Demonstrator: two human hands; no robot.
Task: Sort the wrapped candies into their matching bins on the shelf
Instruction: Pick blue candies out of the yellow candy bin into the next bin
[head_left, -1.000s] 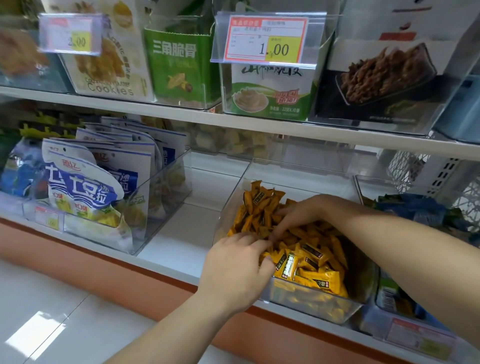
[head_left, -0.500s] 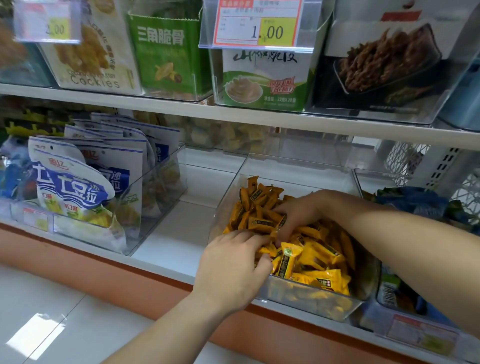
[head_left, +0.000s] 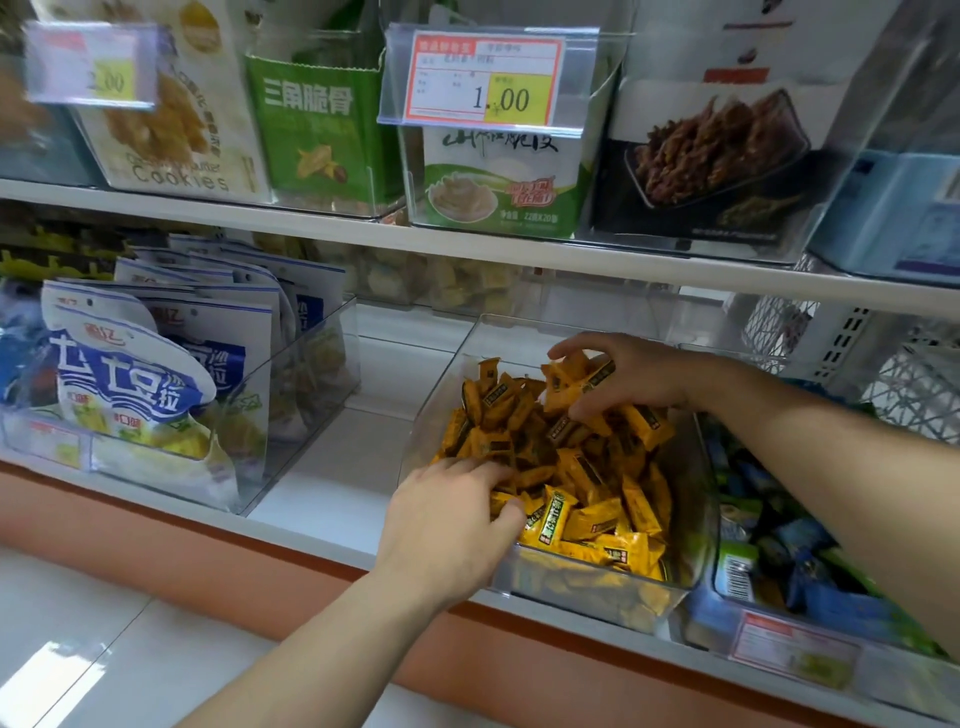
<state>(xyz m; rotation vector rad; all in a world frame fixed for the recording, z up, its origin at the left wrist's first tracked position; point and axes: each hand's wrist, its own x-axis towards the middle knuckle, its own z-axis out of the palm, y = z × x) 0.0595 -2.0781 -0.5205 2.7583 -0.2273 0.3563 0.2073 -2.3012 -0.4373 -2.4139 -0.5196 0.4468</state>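
Observation:
A clear plastic bin (head_left: 597, 597) on the lower shelf holds a heap of yellow-orange wrapped candies (head_left: 587, 478). My left hand (head_left: 447, 519) lies palm down on the heap's near left side, fingers spread into the candies. My right hand (head_left: 618, 374) hovers over the back of the heap, fingers curled around several yellow candies lifted slightly above the pile. To the right, a second bin (head_left: 779, 639) holds blue and green wrapped candies, partly hidden by my right forearm.
A clear bin of white-and-blue snack bags (head_left: 135, 395) stands at the left, with bare white shelf (head_left: 343, 467) between the bins. The upper shelf (head_left: 467, 249) carries snack boxes and a price tag (head_left: 485, 78). White wire baskets (head_left: 893, 374) sit at the right.
My right hand has risen from the heap's middle towards the back, gathering several candies. My left hand has stayed on the near left of the heap. The camera has moved closer.

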